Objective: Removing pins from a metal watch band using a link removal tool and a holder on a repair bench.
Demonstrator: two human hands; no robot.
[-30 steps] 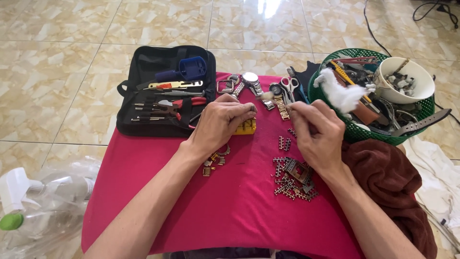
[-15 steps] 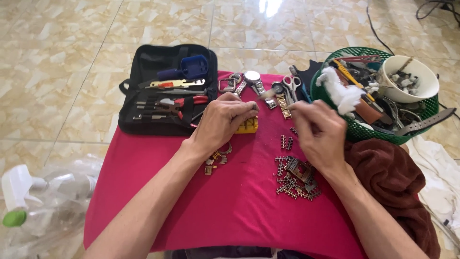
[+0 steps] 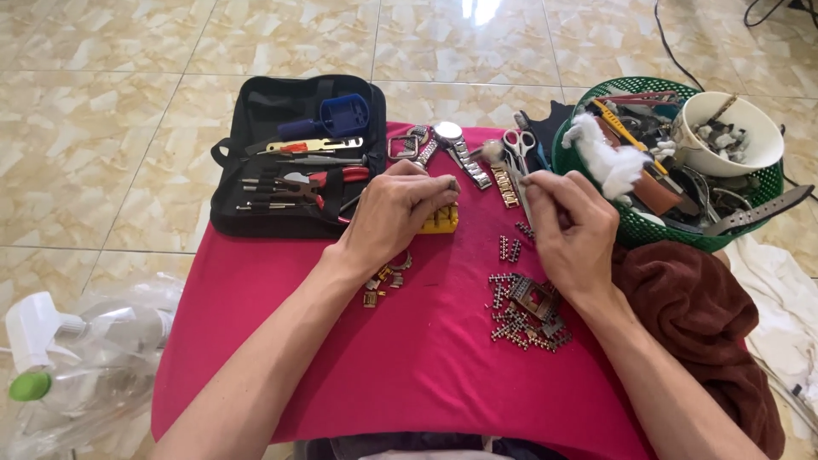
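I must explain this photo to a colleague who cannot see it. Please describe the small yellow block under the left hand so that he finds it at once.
Start from the red cloth covering the table, with the open black tool case at its far left. Just right of that case, the left hand rests on the yellow block, which peeks out beneath the fingertips. It is the only bright yellow piece among the grey metal links.

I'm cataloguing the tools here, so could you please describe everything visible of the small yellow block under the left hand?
The yellow block is a small, plastic-looking holder lying on the pink cloth, just right of the black tool case. Only its lower right part shows, with what look like slots along its near edge. The left hand covers the rest, fingers curled over its top. The right hand is close by but does not touch it.
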